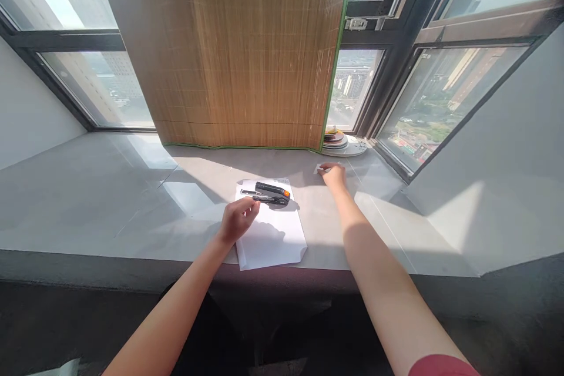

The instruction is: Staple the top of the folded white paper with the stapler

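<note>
A black stapler (272, 188) with an orange end is opened up above a sheet of white paper (275, 241). My left hand (238, 220) is closed, its thumb and fingertips gripping the stapler's lower part. Farther right and back, my right hand (333, 177) reaches down to the sill with its fingers pinched together. Under and beside those fingertips shows a small whitish piece (316, 169), too small to name. Part of it is hidden by the fingers.
The pale window sill (198, 158) ends at a front edge close to me. A brown bamboo blind (247, 59) hangs down to its back. Stacked plates (339, 144) stand in the back right corner, by the dark window frame (379, 94).
</note>
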`<state>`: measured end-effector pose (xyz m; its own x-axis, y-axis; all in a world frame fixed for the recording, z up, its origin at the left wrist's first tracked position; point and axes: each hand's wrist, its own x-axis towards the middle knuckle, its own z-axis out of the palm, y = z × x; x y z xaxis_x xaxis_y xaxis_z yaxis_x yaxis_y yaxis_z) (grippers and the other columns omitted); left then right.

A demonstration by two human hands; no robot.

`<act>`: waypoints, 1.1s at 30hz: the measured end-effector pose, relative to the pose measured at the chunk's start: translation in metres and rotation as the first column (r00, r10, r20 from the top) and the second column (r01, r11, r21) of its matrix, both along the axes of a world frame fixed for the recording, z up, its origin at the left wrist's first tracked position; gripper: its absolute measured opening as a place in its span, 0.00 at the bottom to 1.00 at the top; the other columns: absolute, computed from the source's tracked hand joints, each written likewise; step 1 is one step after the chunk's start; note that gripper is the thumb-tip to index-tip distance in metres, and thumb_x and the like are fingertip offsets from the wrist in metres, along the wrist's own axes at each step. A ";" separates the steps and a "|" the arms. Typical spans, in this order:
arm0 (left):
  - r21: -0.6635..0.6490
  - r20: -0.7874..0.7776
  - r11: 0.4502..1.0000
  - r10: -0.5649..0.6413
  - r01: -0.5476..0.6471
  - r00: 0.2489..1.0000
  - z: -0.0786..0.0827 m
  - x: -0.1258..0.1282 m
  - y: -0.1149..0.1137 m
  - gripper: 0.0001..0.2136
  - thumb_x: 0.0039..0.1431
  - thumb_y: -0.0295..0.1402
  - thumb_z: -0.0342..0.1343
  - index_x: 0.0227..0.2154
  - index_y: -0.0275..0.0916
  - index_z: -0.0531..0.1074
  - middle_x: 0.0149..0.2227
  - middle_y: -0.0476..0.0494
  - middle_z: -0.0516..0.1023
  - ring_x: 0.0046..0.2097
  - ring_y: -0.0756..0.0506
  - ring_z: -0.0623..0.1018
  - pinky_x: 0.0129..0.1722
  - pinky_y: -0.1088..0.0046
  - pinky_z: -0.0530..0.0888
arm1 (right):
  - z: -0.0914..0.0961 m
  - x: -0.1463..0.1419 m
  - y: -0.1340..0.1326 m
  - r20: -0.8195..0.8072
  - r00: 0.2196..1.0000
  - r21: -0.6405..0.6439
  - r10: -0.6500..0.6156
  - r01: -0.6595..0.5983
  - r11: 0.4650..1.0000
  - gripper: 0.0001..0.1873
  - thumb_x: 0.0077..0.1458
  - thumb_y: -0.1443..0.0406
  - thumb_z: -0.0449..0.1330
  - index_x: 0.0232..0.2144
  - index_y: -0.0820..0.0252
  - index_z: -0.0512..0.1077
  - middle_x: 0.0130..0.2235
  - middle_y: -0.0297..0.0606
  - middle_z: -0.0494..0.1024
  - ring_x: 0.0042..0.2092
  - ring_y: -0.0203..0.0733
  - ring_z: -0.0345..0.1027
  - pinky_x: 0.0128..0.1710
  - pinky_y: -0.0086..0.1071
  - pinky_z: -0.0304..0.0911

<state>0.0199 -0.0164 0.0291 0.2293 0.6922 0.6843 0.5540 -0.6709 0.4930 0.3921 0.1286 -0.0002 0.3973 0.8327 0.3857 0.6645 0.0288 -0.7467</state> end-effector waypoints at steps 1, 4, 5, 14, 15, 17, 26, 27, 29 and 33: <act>-0.003 0.046 1.000 -0.009 0.010 0.999 0.001 0.000 -0.002 0.23 0.73 0.42 0.53 0.21 0.42 0.62 0.20 0.52 0.64 0.24 0.51 0.64 0.26 0.72 0.63 | 0.002 0.002 0.000 -0.012 1.000 0.000 -0.025 0.025 1.000 0.07 0.53 0.62 0.66 0.33 0.59 0.82 0.37 0.46 0.85 0.44 0.52 0.77 0.51 0.41 0.66; -0.075 0.313 0.997 0.024 0.000 0.949 0.010 -0.005 0.005 0.20 0.76 0.42 0.50 0.26 0.41 0.69 0.22 0.51 0.70 0.23 0.51 0.69 0.26 0.74 0.65 | 0.009 0.005 -0.004 -0.052 0.985 0.006 -0.162 0.163 0.987 0.07 0.54 0.63 0.64 0.34 0.59 0.80 0.35 0.47 0.84 0.41 0.54 0.75 0.51 0.44 0.65; -0.116 0.399 0.993 0.078 -0.033 0.914 0.014 -0.010 0.014 0.18 0.77 0.41 0.48 0.29 0.41 0.71 0.24 0.51 0.72 0.23 0.51 0.71 0.26 0.74 0.66 | 0.012 0.005 -0.005 -0.063 0.977 0.014 -0.202 0.204 0.979 0.06 0.55 0.63 0.63 0.33 0.58 0.79 0.34 0.46 0.83 0.40 0.53 0.74 0.50 0.44 0.65; -0.313 -0.128 0.844 0.416 -0.435 0.900 0.007 -0.077 0.170 0.10 0.52 0.22 0.56 0.35 0.41 0.77 0.46 0.37 0.81 0.49 0.38 0.82 0.54 0.60 0.79 | 0.019 -0.047 -0.008 0.115 0.988 0.189 0.098 -0.119 0.975 0.05 0.55 0.64 0.59 0.32 0.57 0.76 0.24 0.33 0.72 0.29 0.44 0.66 0.38 0.36 0.59; -0.307 -0.150 0.847 0.408 -0.434 0.901 0.001 -0.080 0.178 0.14 0.53 0.21 0.55 0.40 0.40 0.78 0.52 0.35 0.80 0.53 0.37 0.81 0.56 0.59 0.79 | 0.018 -0.053 -0.007 0.152 0.975 0.183 0.160 -0.186 0.965 0.05 0.55 0.64 0.59 0.32 0.56 0.76 0.24 0.33 0.72 0.29 0.43 0.66 0.37 0.36 0.59; -0.289 -0.197 0.872 0.348 -0.394 0.916 -0.012 -0.083 0.188 0.21 0.54 0.19 0.53 0.49 0.39 0.79 0.61 0.32 0.77 0.62 0.36 0.78 0.63 0.58 0.76 | 0.016 -0.061 -0.006 0.214 0.941 0.173 0.261 -0.299 0.938 0.06 0.56 0.64 0.59 0.31 0.56 0.76 0.24 0.33 0.72 0.29 0.43 0.67 0.36 0.35 0.59; -0.270 -0.277 0.911 0.236 -0.311 0.931 -0.025 -0.091 0.201 0.19 0.57 0.21 0.52 0.45 0.40 0.85 0.49 0.38 0.87 0.51 0.36 0.84 0.59 0.56 0.79 | 0.030 -0.106 -0.034 0.240 0.765 0.179 0.598 -0.640 0.748 0.17 0.73 0.54 0.54 0.40 0.54 0.80 0.37 0.40 0.79 0.36 0.44 0.70 0.44 0.40 0.66; -0.267 -0.269 0.910 0.245 -0.316 0.932 -0.025 -0.092 0.201 0.18 0.57 0.21 0.52 0.44 0.40 0.85 0.47 0.37 0.87 0.49 0.36 0.85 0.57 0.56 0.79 | 0.033 -0.111 -0.038 0.207 0.757 0.197 0.620 -0.653 0.731 0.21 0.76 0.53 0.51 0.43 0.55 0.80 0.41 0.41 0.79 0.39 0.45 0.71 0.46 0.40 0.67; -0.270 -0.257 0.905 0.260 -0.328 0.931 -0.023 -0.091 0.200 0.17 0.59 0.22 0.52 0.41 0.39 0.85 0.45 0.37 0.87 0.47 0.36 0.85 0.55 0.57 0.80 | 0.036 -0.117 -0.043 0.139 0.742 0.207 0.656 -0.669 0.714 0.25 0.78 0.51 0.46 0.48 0.55 0.80 0.46 0.42 0.78 0.43 0.45 0.72 0.48 0.41 0.68; -0.296 -0.256 0.877 0.308 -0.378 0.916 -0.019 -0.086 0.196 0.14 0.62 0.24 0.52 0.38 0.41 0.84 0.48 0.38 0.85 0.44 0.39 0.84 0.52 0.60 0.80 | 0.035 -0.120 -0.045 0.095 0.617 0.101 0.781 -0.787 0.609 0.25 0.77 0.47 0.48 0.54 0.52 0.79 0.51 0.42 0.74 0.47 0.45 0.72 0.50 0.41 0.70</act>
